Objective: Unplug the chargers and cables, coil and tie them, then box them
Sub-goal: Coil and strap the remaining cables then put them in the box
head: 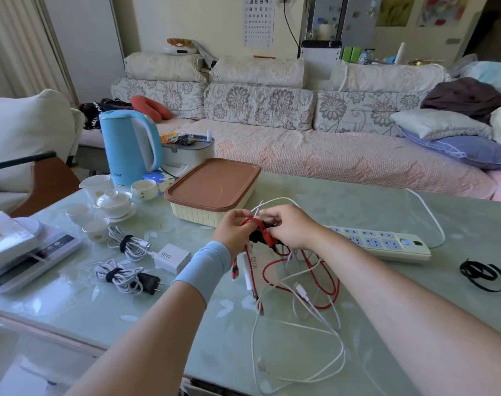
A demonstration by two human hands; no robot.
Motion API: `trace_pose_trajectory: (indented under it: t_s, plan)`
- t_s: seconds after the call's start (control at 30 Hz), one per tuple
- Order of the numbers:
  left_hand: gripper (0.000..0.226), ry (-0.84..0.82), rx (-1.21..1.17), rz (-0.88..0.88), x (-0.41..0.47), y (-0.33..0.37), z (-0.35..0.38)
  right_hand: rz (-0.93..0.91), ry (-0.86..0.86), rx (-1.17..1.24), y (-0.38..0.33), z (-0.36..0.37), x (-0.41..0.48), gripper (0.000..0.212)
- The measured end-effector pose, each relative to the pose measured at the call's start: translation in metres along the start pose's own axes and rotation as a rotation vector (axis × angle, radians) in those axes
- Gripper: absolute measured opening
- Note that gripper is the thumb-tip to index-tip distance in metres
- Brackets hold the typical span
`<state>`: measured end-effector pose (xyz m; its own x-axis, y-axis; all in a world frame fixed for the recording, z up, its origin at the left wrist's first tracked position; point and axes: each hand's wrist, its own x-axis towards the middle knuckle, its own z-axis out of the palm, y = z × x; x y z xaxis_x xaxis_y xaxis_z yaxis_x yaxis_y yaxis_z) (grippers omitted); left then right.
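Observation:
My left hand [235, 227] and my right hand [290, 225] hold a bundle of red cable [327, 277] and white cable [315, 330] above the table, with a black strap between them. Loose loops of both cables trail down onto the glass. A white 120W charger [250, 268] hangs under my left hand. Two tied white coils lie to the left: one [129, 244] joined to a white 90W charger [173, 258], another [118, 276] with a black plug [149, 282]. A cream box with a brown lid [212, 184] stands behind my hands. The power strip [383, 244] lies to the right.
Black straps [482, 274] lie at the far right of the table. A blue kettle [129, 148], white tea cups [96, 228] and a lidded cup [114, 202] stand at the left, with a scale [29, 258] near the left edge. A sofa [300, 144] runs behind the table.

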<state>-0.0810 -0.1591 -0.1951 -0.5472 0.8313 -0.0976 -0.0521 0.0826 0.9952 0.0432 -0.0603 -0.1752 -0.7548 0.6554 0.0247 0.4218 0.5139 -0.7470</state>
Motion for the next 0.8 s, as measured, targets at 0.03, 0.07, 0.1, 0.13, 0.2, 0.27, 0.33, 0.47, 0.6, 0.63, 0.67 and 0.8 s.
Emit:
trace_pose_trajectory:
  t_s: [0.03, 0.07, 0.1, 0.13, 0.2, 0.27, 0.33, 0.47, 0.6, 0.63, 0.67, 0.8]
  plan:
    - [0.009, 0.06, 0.084, 0.035, 0.002, 0.0, 0.001, -0.005, 0.026, -0.036, -0.001, -0.002, -0.002, 0.04]
    - [0.004, 0.119, 0.138, 0.045, 0.004, 0.001, 0.0, -0.018, 0.063, -0.076, -0.002, -0.005, -0.003, 0.035]
    - [0.006, 0.172, 0.148, 0.025, 0.007, 0.002, -0.001, -0.026, 0.11, -0.092, -0.004, -0.009, -0.005, 0.032]
    - [0.009, 0.216, 0.13, -0.017, 0.009, 0.004, -0.003, -0.023, 0.158, -0.073, -0.007, -0.014, -0.007, 0.032]
    - [0.014, 0.286, 0.15, -0.064, 0.012, 0.005, -0.01, 0.01, 0.233, 0.117, -0.011, -0.024, -0.013, 0.035]
    - [0.016, 0.298, 0.252, -0.046, 0.015, 0.006, -0.013, 0.021, 0.286, 0.361, -0.014, -0.031, -0.022, 0.037]
    - [0.022, 0.258, 0.302, -0.02, 0.013, 0.01, -0.009, 0.003, 0.355, 0.493, -0.014, -0.041, -0.036, 0.036]
    - [0.044, 0.141, 0.546, 0.163, -0.006, 0.032, 0.006, -0.048, 0.435, 0.712, -0.014, -0.069, -0.059, 0.033]
    - [0.059, -0.093, 0.626, 0.428, -0.043, 0.063, 0.032, -0.177, 0.387, 1.062, -0.023, -0.094, -0.079, 0.04]
    - [0.058, -0.193, 0.557, 0.434, -0.053, 0.067, 0.042, -0.215, 0.369, 1.099, -0.026, -0.099, -0.085, 0.039]
    - [0.055, -0.281, 0.51, 0.429, -0.063, 0.07, 0.053, -0.248, 0.359, 1.134, -0.029, -0.102, -0.091, 0.038]
    - [0.018, -0.386, 0.681, 0.409, -0.076, 0.071, 0.085, -0.281, 0.374, 1.297, -0.032, -0.111, -0.114, 0.025]
